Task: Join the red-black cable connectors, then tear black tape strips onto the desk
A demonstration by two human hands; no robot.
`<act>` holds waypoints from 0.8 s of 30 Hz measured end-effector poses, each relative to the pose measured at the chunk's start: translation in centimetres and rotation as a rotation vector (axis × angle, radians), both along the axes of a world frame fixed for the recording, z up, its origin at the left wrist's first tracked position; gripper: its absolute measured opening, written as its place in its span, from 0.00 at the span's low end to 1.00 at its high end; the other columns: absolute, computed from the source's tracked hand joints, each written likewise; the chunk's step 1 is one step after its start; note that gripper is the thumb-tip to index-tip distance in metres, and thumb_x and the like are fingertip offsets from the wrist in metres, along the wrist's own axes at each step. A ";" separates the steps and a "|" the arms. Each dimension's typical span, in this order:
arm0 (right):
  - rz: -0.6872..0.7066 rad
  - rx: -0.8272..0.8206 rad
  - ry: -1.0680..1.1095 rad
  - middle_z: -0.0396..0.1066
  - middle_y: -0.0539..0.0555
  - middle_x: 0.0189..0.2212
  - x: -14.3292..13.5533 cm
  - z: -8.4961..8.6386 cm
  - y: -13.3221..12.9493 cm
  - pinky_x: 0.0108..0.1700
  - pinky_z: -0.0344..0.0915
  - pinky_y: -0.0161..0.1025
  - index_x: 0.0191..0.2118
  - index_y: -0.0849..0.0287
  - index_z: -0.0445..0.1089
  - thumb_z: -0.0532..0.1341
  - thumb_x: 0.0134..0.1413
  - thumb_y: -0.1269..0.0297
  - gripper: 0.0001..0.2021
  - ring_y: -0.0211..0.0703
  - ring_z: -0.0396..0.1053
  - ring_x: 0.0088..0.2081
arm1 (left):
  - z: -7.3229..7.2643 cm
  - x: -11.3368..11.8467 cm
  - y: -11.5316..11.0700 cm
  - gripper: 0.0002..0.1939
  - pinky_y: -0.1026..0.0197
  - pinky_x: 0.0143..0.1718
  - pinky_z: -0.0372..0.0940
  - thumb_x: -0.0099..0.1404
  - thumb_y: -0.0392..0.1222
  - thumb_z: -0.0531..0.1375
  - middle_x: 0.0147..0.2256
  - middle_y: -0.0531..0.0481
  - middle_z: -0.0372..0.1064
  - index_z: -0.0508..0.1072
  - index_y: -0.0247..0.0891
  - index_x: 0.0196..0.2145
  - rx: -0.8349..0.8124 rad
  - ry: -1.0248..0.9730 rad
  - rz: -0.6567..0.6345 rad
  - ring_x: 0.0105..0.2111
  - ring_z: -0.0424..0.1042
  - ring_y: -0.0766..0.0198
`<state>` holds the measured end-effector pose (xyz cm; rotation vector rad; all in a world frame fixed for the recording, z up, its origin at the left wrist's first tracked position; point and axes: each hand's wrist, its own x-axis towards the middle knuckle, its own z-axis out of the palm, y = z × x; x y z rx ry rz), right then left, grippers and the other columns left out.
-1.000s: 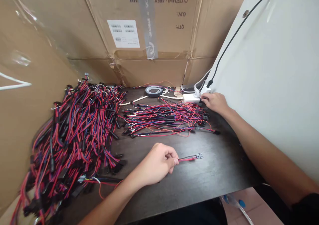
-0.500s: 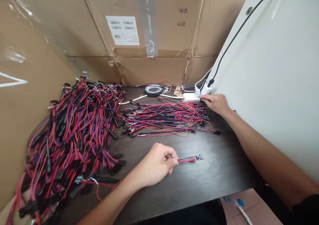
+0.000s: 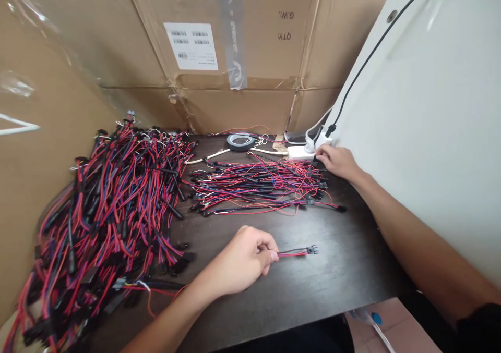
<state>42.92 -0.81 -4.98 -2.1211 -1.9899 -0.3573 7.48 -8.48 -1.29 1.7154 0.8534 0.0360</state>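
Left hand [image 3: 250, 259] pinches a red-and-black wire lead [image 3: 294, 252]; right hand [image 3: 337, 161] curls beside a white plastic power strip [image 3: 299, 153], grip unclear.

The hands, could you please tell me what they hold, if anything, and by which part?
The left hand pinches a cable by its wires, away from the plug; whether the right hand holds anything cannot be told.

Left hand [image 3: 250, 259] pinched, closer in — right hand [image 3: 337, 162] farther forward, its forearm [image 3: 415, 233] slanting inward.
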 end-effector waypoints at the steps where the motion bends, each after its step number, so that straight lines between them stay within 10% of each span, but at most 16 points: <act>1: 0.002 0.006 0.011 0.76 0.54 0.29 0.1 -0.1 -0.1 0.31 0.56 0.37 0.42 0.57 0.72 0.57 0.57 0.64 0.10 0.48 0.71 0.31 | 0.0 0.0 0.0 0.10 0.66 0.25 0.54 0.60 0.39 0.54 0.19 0.54 0.66 0.71 0.34 0.24 0.002 0.003 -0.004 0.21 0.61 0.69; 24: 0.045 0.006 -0.021 0.78 0.56 0.33 0.3 0.0 -0.1 0.33 0.59 0.39 0.43 0.57 0.76 0.56 0.58 0.64 0.13 0.50 0.73 0.32 | 0.1 0.0 0.1 0.10 0.67 0.25 0.54 0.61 0.39 0.55 0.19 0.54 0.65 0.71 0.34 0.24 0.010 0.028 -0.022 0.21 0.61 0.69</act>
